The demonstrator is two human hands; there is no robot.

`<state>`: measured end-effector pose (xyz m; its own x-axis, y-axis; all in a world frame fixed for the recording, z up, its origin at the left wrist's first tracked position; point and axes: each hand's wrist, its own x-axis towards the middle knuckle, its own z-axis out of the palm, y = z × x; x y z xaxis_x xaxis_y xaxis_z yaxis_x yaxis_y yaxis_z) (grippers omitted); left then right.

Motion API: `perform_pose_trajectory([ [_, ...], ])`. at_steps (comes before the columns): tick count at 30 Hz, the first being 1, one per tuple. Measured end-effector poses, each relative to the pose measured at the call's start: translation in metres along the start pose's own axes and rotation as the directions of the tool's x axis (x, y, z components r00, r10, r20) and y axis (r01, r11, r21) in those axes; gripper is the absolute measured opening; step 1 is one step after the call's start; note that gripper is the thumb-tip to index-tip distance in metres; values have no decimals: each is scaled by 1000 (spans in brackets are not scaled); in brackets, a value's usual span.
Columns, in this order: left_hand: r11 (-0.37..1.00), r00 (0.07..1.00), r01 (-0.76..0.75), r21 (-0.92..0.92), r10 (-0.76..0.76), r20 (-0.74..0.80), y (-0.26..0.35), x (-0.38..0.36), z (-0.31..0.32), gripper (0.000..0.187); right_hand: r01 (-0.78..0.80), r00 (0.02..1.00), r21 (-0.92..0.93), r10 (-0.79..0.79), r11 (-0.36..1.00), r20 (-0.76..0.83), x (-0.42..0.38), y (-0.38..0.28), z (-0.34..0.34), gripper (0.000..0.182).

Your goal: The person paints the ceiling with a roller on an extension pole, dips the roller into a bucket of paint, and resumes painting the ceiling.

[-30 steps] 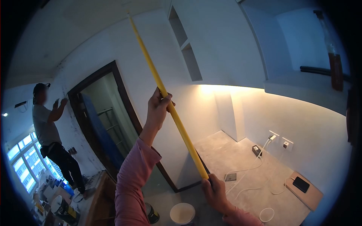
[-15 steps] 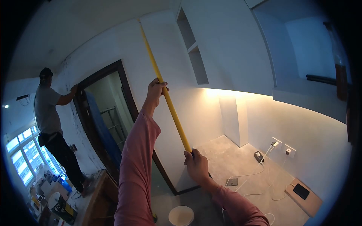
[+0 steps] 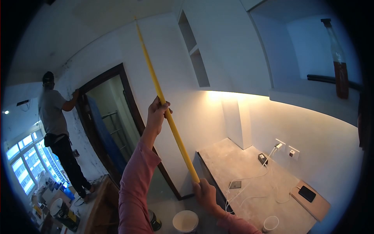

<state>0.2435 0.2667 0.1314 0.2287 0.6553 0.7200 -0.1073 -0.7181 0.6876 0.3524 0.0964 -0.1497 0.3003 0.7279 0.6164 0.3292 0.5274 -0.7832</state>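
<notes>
A long yellow pole (image 3: 177, 138) slants from the lower middle up toward the line where wall and ceiling meet. Wrapped round it about midway is my left hand (image 3: 156, 114). Lower down, my right hand (image 3: 205, 193) closes on the pole's bottom end. At its far top the pole thins to a narrow tip, which overlaps the ceiling edge in this view. Behind the pole lies the pale wall (image 3: 132, 48).
A person (image 3: 54, 113) stands on a wooden bench (image 3: 99, 199) at left, a hand at the dark door frame (image 3: 124, 74). White buckets (image 3: 185, 221) are on the floor. The counter (image 3: 253, 191) holds a phone (image 3: 307, 193) and cables. A bottle (image 3: 339, 74) stands in the cupboard.
Both my hands have moved lower in view along with the pole, whose tip has shifted slightly left. More of the counter and bottle now shows.
</notes>
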Motion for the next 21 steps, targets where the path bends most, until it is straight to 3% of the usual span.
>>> perform_pose_trajectory([
  [5, 999, 1000, -17, 41, 16, 18, 15, -33, -5, 35, -16, 1000, 92, 14, 996, 20, -33, -17, -9, 24],
  [9, 995, 1000, 2, 95, -2, -1, 27, -41, -9, 33, 6, 999, 161, -11, 987, 31, -38, -21, -2, 23],
  [13, 989, 1000, 12, 146, -11, -8, 21, -23, -21, 28, 97, 994, 140, -103, 985, 33, -23, -19, 9, 23],
  [21, 993, 998, 51, 106, -46, -45, -8, 61, -64, 19, 60, 998, 44, -60, 997, -1, 50, -23, 55, 26],
])
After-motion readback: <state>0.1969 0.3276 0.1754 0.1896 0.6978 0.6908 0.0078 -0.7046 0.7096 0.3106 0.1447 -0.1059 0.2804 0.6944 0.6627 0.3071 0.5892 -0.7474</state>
